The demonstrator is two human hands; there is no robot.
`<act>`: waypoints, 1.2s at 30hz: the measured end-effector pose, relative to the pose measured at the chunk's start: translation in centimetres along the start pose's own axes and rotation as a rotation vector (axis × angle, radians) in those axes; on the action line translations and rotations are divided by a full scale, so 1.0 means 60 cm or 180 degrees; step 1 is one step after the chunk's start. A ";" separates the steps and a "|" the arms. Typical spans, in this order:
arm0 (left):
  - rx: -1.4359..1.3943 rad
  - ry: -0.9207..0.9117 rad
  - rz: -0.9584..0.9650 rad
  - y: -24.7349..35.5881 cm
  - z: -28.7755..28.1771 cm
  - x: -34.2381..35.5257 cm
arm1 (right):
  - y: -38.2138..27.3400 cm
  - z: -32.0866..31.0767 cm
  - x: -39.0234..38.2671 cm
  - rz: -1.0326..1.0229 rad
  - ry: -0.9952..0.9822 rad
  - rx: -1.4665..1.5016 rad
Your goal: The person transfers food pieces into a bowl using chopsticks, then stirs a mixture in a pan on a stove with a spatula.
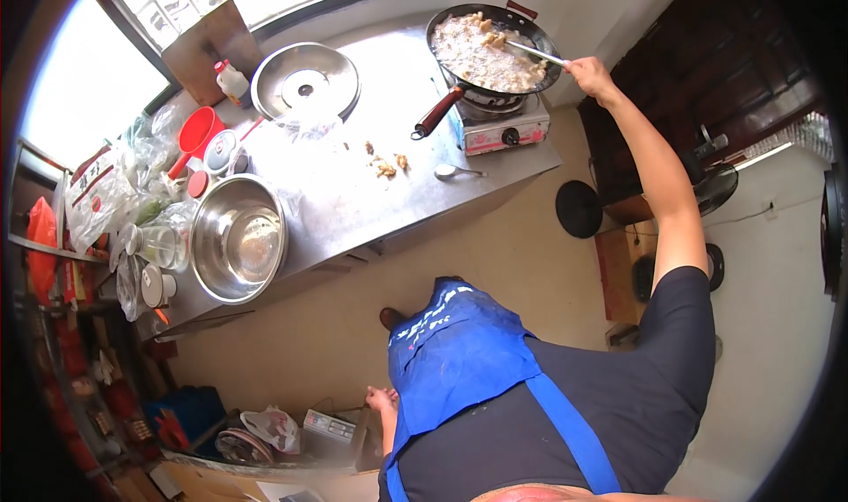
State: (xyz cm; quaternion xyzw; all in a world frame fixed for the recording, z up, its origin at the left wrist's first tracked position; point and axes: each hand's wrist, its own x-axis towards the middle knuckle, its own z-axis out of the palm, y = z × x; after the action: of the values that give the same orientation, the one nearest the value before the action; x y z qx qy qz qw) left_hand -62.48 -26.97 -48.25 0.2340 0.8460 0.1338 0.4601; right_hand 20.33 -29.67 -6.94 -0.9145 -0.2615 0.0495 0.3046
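My right hand point(592, 78) grips the end of a long-handled metal cooking utensil point(541, 55). Its head is hidden among browned food pieces point(493, 37) at the far side of a black wok point(553, 76). Pale, bubbling oil with pieces of food point(481, 60) fills much of the wok. It sits on a portable gas stove point(505, 134), its wooden handle jutting toward the lower left. Down by my blue apron point(459, 338), my left hand point(382, 399) hangs with loosely bent fingers, open and holding nothing I can see.
On the metal counter point(353, 206) are fried crumbs point(384, 167), a spoon point(459, 172), a lidded-looking steel basin point(306, 82) and another steel bowl point(238, 239). A red ladle-shaped scoop point(198, 133), bottle point(231, 82) and plastic bags point(106, 197) crowd its left end. Behind me stands a scale point(329, 426).
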 end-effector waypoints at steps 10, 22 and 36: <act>-0.0441 -0.0605 -0.0054 0.004 0.008 0.090 | -0.129 0.013 -0.129 -0.1252 0.0528 -0.1471; -0.0232 -0.0938 -0.0016 0.051 0.027 0.146 | -0.162 -0.122 -0.219 -0.1028 0.0531 -0.0676; -0.0335 -0.0990 0.0097 0.062 0.044 0.137 | -0.202 -0.044 -0.258 -0.1272 0.0198 -0.1269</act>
State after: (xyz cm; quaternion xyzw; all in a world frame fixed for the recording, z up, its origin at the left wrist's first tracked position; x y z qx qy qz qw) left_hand -63.09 -19.50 -53.94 0.2403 0.7527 0.1471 0.5950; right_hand 2.28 -30.74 1.21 -0.8878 -0.4317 -0.0919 0.1302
